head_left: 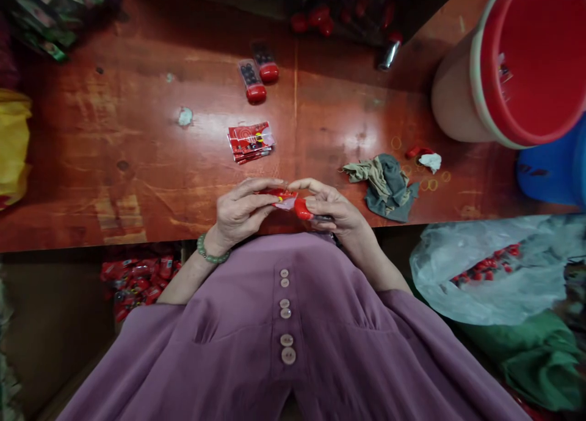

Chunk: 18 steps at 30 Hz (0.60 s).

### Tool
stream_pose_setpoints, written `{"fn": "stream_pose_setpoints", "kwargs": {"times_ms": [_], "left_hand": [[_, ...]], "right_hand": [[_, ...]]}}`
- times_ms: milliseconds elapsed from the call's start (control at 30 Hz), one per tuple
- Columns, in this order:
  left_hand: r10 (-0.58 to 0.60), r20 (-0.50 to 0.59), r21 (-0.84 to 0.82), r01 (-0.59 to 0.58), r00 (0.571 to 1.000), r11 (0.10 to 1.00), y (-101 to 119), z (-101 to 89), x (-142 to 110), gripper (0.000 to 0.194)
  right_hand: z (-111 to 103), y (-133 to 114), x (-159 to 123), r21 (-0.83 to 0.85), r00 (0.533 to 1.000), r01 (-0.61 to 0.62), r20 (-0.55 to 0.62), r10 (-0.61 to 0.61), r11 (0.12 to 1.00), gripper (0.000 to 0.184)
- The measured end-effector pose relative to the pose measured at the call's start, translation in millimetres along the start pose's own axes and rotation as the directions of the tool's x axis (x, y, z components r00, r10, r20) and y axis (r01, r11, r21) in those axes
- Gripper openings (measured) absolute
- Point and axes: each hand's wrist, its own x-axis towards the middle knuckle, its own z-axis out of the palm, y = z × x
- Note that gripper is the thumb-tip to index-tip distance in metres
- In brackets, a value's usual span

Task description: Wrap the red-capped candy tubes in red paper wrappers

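At the near edge of the table (137, 183), my left hand (240, 213) pinches a red wrapper (280, 194) while my right hand (336, 210) grips a red-capped tube (303, 209) that meets it between my fingertips. The print on the wrappers (251, 142) beyond is too small to read; a rag (387, 183) lies to the right.

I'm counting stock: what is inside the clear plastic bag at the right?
Through the plastic bag a cluster of small red-capped pieces shows. Its crumpled folds hide how many there are, and anything lying beneath them.
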Motion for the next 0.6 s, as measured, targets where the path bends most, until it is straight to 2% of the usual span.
{"fn": "stream_pose_setpoints", "kwargs": {"times_ms": [167,300,400,533,600], "left_hand": [[-0.011,0.001,-0.069,0.011,1.0,0.998,-3,3.0,-3,0.011],[0.033,0.028,-0.102,-0.03,0.999,0.994,-5,6.5,-7,0.013],[0.079,0.044,-0.079,-0.075,0.996,0.994,-5,8.3,-8,0.018],[0.097,0.064,0.018,-0.098,0.993,0.995,-7,8.2,-4,0.035],[0.11,0.107,0.089,-0.12,0.988,0.989,-8,7.4,-2,0.033]], "right_hand": [[-4,3,5,0.011,0.996,-0.084,0.035,0.084,0.996,0.044],[-10,9,13,0.032,0.993,-0.117,0.022,0.117,0.993,0.031],[-12,12,17,0.007,0.993,-0.119,-0.003,0.119,0.993,0.026],[-9,11,18,-0.031,0.997,-0.062,-0.042,0.061,0.998,0.026],[-7,8,19,-0.046,0.999,-0.037,-0.039,0.035,0.998,0.026]]}}
